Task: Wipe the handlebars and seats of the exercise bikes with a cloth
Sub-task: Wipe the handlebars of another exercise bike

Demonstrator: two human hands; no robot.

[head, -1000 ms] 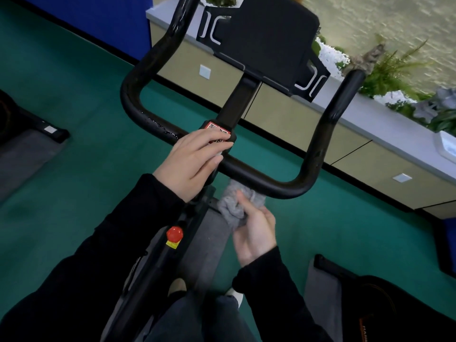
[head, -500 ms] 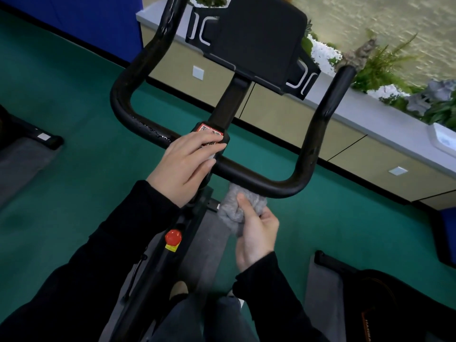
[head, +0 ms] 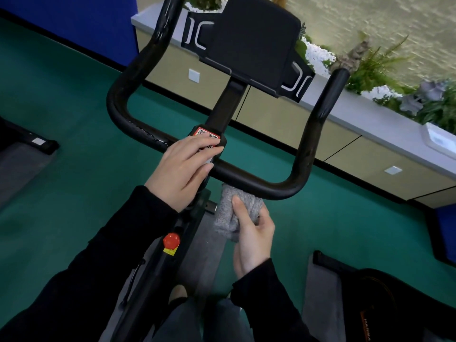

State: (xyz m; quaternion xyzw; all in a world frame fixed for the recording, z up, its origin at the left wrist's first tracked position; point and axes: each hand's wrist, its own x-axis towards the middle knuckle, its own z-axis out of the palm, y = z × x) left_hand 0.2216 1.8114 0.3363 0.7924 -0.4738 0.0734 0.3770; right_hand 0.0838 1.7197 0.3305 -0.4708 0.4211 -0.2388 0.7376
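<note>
1. While the left hand (head: pixel 182 169) rests on the middle of the handlebar (head: pixel 259 180), fingers (head: pixel 202 148) straight and gripping nothing, the right hand (head: pixel 251 238) pinches the grey cloth (head: pixel 227 211) against the bar's underside.
2. Soft and light, the cloth looks apt to bunch, so it is best held wadded, thumb behind.
3. The bar seems stiff and smooth, so the wad should slide easily.

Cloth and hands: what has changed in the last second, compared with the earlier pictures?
Nothing has visibly changed. The right hand still holds the cloth just under the handlebar, and the left hand still rests on its middle. Only the camera shifted slightly.
</note>
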